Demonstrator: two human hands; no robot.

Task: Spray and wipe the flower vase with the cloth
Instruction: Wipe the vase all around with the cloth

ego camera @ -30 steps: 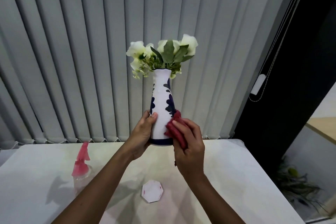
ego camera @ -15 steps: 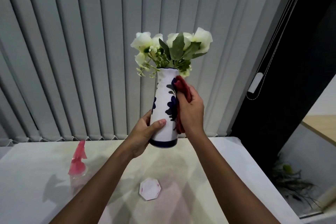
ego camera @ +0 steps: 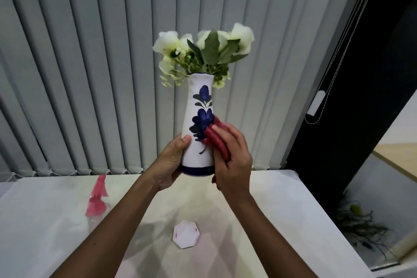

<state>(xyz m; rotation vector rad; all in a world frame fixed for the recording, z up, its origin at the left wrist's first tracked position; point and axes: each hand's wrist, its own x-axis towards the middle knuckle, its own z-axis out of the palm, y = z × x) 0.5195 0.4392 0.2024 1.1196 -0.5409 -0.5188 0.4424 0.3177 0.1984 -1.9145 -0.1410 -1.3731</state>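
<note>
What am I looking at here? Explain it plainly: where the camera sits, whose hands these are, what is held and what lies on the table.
There is no machine here. A camera worn on a person's head looks forward and down at their bare hands. The left hand holds a white vase painted with blue flowers, lifted above the table, with white flowers in it. The right hand presses a red cloth against the vase's side. On the table stand a spray bottle with a pink top and a small white eight-sided coaster. Grey blinds hang behind.

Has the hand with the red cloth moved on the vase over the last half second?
Yes. The right hand with the folded red cloth has slid down from the white-and-blue ceramic vase's neck to its lower body.
</note>
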